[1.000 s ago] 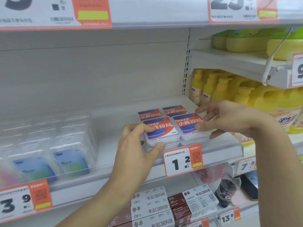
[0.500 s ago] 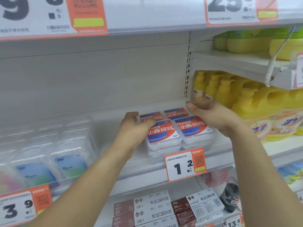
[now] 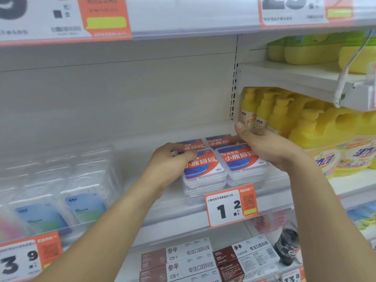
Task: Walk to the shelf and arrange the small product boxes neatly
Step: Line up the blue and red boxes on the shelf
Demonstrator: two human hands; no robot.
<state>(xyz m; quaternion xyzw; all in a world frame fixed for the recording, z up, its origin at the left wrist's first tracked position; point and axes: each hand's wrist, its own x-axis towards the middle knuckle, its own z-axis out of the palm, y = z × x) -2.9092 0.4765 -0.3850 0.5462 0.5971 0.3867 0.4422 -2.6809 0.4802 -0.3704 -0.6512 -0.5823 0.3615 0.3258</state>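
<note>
The left hand (image 3: 168, 163) and right hand (image 3: 262, 147) clasp the small boxes (image 3: 221, 159) from both sides, fingers curled. An even inward squeeze should square them on the shelf (image 3: 142, 151).

The light is bright, even and soft, with no single source visible; shadows are weak, only a faint grey one under the small boxes (image 3: 205, 169). The clear packs (image 3: 61, 180) at the left show pale glare and look washed out; the price labels (image 3: 61, 17) at the top edge are blurred and stretched; shelf lines bend near the borders; the centre is moderately sharp.
</note>
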